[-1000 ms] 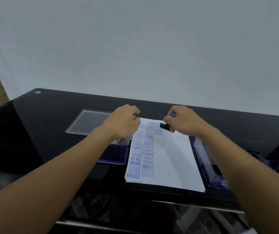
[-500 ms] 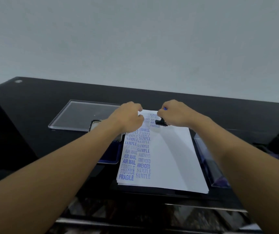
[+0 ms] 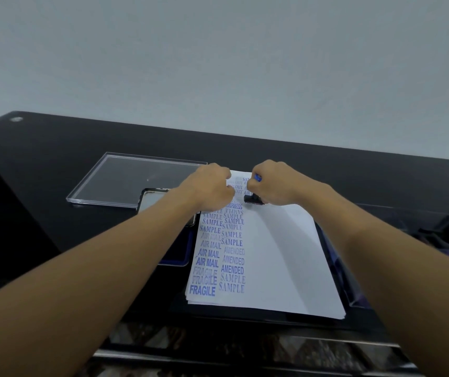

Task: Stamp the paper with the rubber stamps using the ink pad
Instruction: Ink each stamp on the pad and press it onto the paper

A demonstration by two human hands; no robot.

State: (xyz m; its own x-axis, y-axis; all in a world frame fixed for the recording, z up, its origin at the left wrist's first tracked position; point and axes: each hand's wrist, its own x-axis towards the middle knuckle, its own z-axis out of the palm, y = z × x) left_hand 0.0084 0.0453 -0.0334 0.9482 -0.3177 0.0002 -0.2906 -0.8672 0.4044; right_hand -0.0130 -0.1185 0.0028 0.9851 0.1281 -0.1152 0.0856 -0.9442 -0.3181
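Stamp [image 3: 252, 198] on paper [image 3: 275, 254], right hand [image 3: 277, 186] clamped round it; left hand [image 3: 209, 187] curled, grip unclear.

Clear acrylic sheet [image 3: 125, 178] lies flat on black table [image 3: 55, 148]; grey wall [image 3: 218, 63] behind.

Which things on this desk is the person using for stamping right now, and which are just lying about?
In use: paper; rubber stamp, gripped by the right hand; ink pad; left hand resting on the paper's top.
Lying about: clear plastic sheet; clear box right of the paper.
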